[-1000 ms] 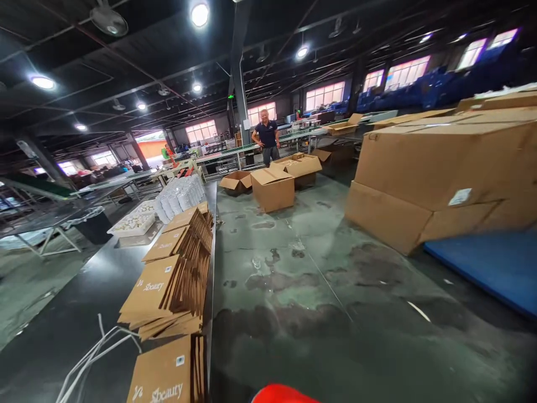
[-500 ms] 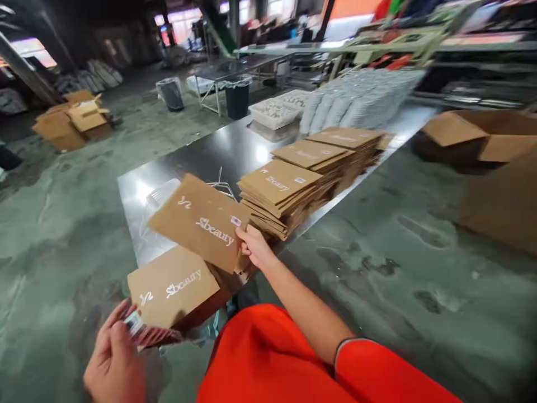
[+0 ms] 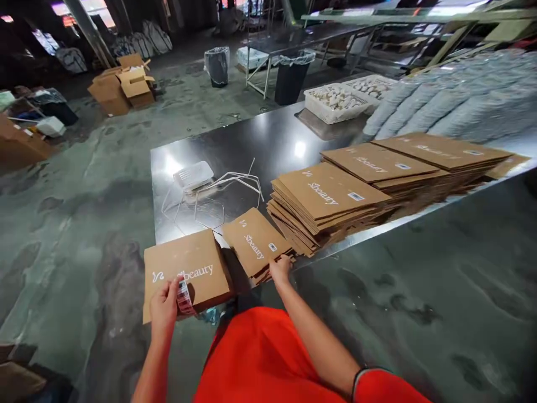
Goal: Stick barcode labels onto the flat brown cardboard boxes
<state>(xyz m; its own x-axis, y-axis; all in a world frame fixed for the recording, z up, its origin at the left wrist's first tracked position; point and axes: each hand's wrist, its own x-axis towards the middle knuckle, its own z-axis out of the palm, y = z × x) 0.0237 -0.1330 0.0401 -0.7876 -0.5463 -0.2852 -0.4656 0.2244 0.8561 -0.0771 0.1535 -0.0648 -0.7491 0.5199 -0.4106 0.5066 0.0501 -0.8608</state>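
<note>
At about twelve o'clock a lined black bin (image 3: 290, 84) stands beyond the steel desk (image 3: 251, 140). A white crate (image 3: 335, 103) sits on the desk at one o'clock, and open cardboard cartons (image 3: 121, 87) lie on the floor at eleven.

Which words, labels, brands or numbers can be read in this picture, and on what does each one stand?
"Sbeauty": white print on the kraft paper bag at the right hand, and on the top bags of the stacks.
"beauty": on the other bag under the left hand; its first letter is hidden.
Small labels on the bags and the label strip in the left hand: too small to read.
</note>
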